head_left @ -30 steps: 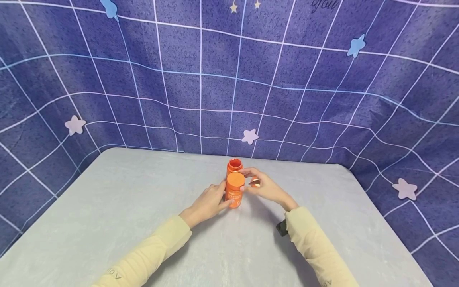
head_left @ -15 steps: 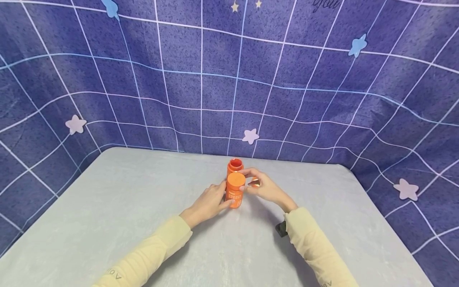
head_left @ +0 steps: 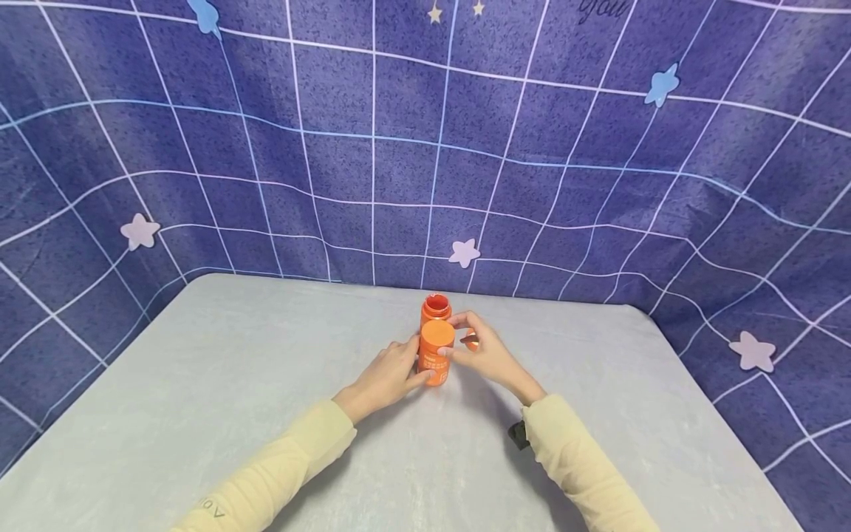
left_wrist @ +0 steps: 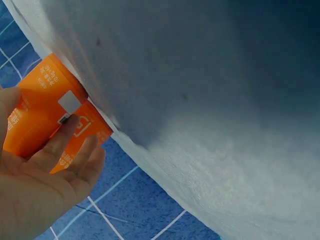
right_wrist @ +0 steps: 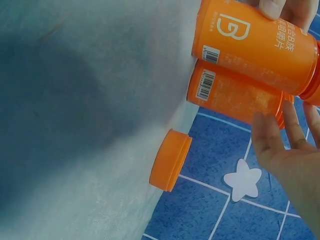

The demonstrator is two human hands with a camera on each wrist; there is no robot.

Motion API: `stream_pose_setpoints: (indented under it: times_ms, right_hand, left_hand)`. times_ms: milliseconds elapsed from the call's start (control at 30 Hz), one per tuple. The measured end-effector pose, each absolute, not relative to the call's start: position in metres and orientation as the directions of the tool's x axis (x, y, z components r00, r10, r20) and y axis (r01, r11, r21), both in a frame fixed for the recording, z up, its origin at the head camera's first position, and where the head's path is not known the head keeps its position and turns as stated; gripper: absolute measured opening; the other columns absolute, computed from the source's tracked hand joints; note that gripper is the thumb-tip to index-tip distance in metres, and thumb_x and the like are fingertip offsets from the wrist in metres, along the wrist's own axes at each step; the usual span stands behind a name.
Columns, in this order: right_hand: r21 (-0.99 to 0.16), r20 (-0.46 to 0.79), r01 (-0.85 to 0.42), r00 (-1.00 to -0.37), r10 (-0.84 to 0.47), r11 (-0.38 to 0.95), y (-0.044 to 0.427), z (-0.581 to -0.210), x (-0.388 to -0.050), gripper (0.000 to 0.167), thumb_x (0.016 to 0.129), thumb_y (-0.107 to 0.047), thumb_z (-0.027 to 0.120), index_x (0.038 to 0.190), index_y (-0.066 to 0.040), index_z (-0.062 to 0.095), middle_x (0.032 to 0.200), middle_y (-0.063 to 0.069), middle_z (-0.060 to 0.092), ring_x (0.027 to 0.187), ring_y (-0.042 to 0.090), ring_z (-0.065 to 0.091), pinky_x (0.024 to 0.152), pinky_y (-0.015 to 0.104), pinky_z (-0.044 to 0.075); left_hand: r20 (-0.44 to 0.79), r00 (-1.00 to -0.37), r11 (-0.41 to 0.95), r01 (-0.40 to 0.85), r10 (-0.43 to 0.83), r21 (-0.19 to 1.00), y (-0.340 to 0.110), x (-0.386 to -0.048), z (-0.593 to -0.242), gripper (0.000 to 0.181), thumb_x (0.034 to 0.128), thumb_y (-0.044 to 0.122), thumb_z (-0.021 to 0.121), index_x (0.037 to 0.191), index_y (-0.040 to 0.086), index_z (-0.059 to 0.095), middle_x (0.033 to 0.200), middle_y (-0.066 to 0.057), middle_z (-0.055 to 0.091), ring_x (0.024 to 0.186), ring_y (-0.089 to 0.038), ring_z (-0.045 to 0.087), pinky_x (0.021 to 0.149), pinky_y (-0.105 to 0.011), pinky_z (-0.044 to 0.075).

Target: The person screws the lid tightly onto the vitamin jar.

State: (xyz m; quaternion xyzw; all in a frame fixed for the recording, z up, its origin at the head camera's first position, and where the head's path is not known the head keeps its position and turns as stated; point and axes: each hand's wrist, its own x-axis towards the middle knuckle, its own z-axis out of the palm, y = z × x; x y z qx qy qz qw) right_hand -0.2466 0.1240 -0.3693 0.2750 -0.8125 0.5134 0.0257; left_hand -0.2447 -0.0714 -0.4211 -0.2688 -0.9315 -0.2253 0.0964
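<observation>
An orange bottle point(head_left: 433, 363) with an orange cap point(head_left: 437, 335) on it stands upright on the table. My left hand point(head_left: 384, 375) grips its body from the left, with the thumb point(left_wrist: 7, 107) on the near side. My right hand point(head_left: 490, 353) holds the cap from the right, thumb in front and fingers behind; its grip is partly hidden in the right wrist view. Just behind stands a second orange bottle point(right_wrist: 232, 95) with its mouth open, seen close to the right fingertips. A loose orange cap point(right_wrist: 170, 160) lies on the table to the right, partly covered by my right hand in the head view.
The grey-white table point(head_left: 219, 369) reaches back to a blue-purple cloth point(head_left: 332, 148) with a grid and stars, which also hangs at both sides. A small dark object point(head_left: 518, 434) shows beside my right sleeve.
My right thumb has shifted left across the front of the cap, and the right wrist and sleeve have moved slightly left. The left hand and both bottles keep their places.
</observation>
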Motion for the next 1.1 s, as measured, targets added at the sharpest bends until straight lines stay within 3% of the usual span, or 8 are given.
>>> stream_pose_setpoints:
  times_ms: [833,1100]
  right_hand:
    - [-0.836,0.228,-0.467,-0.774,-0.591,0.289,0.134,-0.363,-0.259,0.049,0.081,0.001,0.061,0.128,0.002,0.046,0.128,0.019,0.049,0.114,0.036,0.046,0.094,0.057,0.036]
    - [-0.835,0.253,-0.461,-0.806,-0.535,0.3,0.131,-0.365,-0.254,0.047,0.08,-0.003,0.066,0.123,0.002,0.049,0.123,0.019,0.052,0.113,0.035,0.047,0.092,0.057,0.037]
  left_hand:
    - [0.299,-0.841,0.76,0.538,0.451,0.366,-0.072,-0.245,-0.421,0.057,0.0841,0.036,0.063,0.126,0.004,0.042,0.107,-0.009,0.064,0.092,-0.028,0.058,0.083,-0.043,0.045]
    - [0.285,-0.847,0.761,0.529,0.449,0.375,-0.072,-0.244,-0.421,0.059,0.0843,0.037,0.063,0.129,0.005,0.041,0.109,-0.009,0.064,0.094,-0.027,0.057,0.085,-0.043,0.044]
